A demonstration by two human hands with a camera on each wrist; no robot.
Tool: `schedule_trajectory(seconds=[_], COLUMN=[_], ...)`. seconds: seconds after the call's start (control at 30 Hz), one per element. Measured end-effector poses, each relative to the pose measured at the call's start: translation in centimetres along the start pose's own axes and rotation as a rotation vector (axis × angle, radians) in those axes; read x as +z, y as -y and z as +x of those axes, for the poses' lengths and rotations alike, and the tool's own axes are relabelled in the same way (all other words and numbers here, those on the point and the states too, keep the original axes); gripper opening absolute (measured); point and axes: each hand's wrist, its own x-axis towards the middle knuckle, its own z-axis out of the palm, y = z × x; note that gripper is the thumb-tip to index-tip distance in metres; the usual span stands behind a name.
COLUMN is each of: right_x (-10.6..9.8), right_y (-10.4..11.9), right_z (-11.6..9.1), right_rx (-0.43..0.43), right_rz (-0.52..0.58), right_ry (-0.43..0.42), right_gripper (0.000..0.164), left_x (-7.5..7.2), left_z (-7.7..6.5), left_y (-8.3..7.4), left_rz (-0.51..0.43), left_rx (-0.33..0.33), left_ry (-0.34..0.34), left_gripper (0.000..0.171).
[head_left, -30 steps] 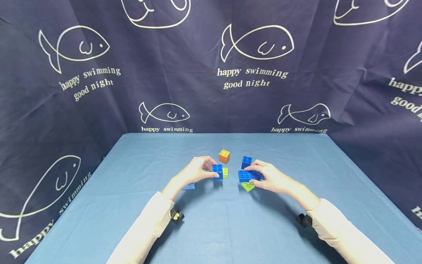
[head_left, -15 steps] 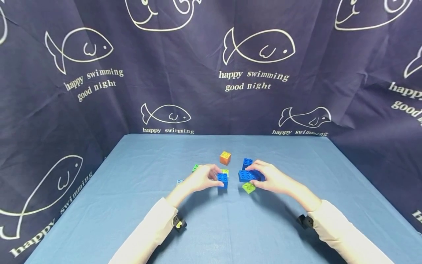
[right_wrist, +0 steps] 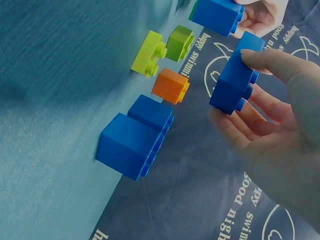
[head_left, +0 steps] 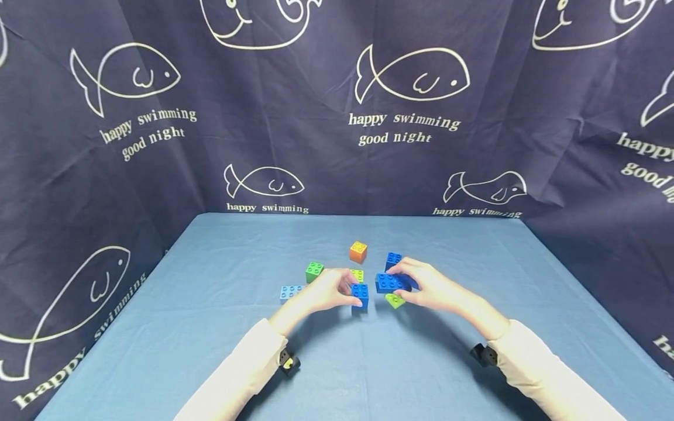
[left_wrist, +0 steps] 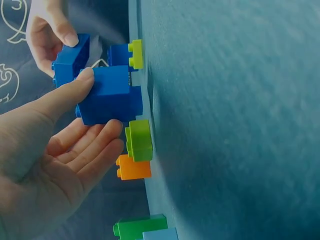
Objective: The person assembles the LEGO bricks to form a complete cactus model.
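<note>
My left hand (head_left: 332, 290) pinches a blue building brick (head_left: 360, 295) between thumb and fingers, studs up. Opposite it, my right hand (head_left: 432, 287) grips a longer blue brick (head_left: 388, 284) by its right part. In the left wrist view the left brick (left_wrist: 105, 95) shows a tall smooth side above the table. The right wrist view has the long brick (right_wrist: 234, 75) held along its length, thumb on one side and fingers on the other. A small gap separates the two held bricks. A lime green brick (head_left: 395, 300) lies under the right one.
Behind the right hand, blue bricks (head_left: 393, 261) stand on the blue tablecloth (head_left: 337, 362). An orange brick (head_left: 358, 252) is farther back, with another lime brick (head_left: 358, 275) before it. Green (head_left: 314, 272) and light blue (head_left: 291, 292) bricks lie left. A dark fish-print curtain (head_left: 326, 146) hangs behind.
My left hand has moved right and nearer to me with its blue brick, uncovering the green and light blue bricks. My right hand has shifted slightly left, still gripping its brick.
</note>
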Motion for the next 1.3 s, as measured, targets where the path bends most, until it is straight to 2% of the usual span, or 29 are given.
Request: schedule_trajectory(seconds=[0.13, 0.53, 1.07, 1.3], right_x=[0.0, 0.7, 1.8, 2.5], right_y=[0.4, 1.1, 1.8, 1.7], right_z=[0.2, 0.6, 1.2, 1.5], right_rx=[0.002, -0.022, -0.022, -0.043], right_rz=[0.002, 0.008, 0.062, 0.092], right_ry=[0.003, 0.017, 0.068, 0.076], right_gripper=[0.035, 0.034, 0.034, 0.034], left_x=[0.0, 0.2, 0.4, 0.5], left_z=[0.1, -0.1, -0.6, -0.7], left_y=[0.0, 0.2, 0.6, 0.9], left_rz=[-0.011, -0.025, -0.071, -0.098], left_rx=[0.019, 0.017, -0.006, -0.042], left_ry=[0.006, 0.054, 0.104, 0.112], left_gripper=[0.038, 0.037, 0.043, 0.039])
